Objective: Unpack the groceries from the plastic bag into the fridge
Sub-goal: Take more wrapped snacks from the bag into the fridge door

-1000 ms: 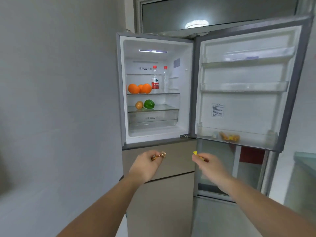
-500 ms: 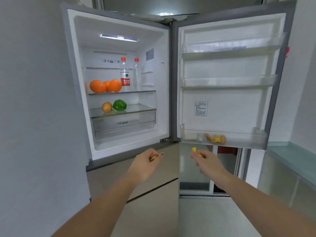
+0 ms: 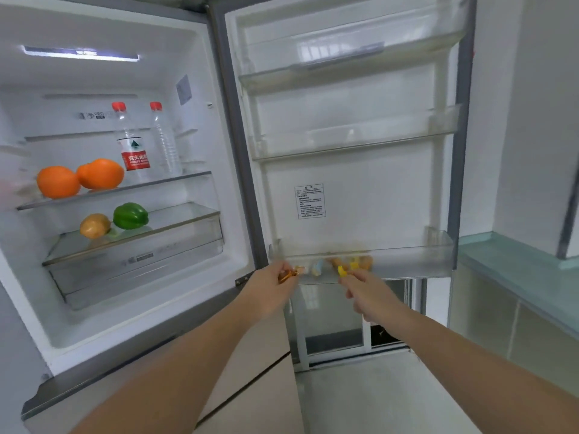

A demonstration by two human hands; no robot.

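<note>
The left hand (image 3: 269, 289) has its grip pinched on a small sweet in a shiny gold-brown wrapper (image 3: 289, 274), crinkled and twisted at the end; the right hand (image 3: 369, 292) has its grip closed on a small bright yellow piece (image 3: 341, 270) with a smooth, glossy look, too small to name surely. Both grips sit at the front lip of the lowest door bin (image 3: 416, 261), a clear, slightly frosted plastic trough on the open fridge door (image 3: 344, 120). Just beyond the grips, inside that bin, lie more small wrapped pieces (image 3: 354, 263), pale blue, orange and yellow, blurred through the plastic wall. Above the grips are two more clear door shelves. Up and to the left of the left grip, in the white fridge cavity, two round matte oranges (image 3: 78, 180) rest on a glass shelf beside two ribbed clear water bottles (image 3: 138, 142) with red caps, one with a red label. Below them, on the glass cover of a clear drawer, a glossy green pepper (image 3: 130, 216) stands just beside a dull yellow-brown potato (image 3: 94, 226). To the right of the right grip runs a pale green table (image 3: 517, 264) with a smooth glassy top.
</note>
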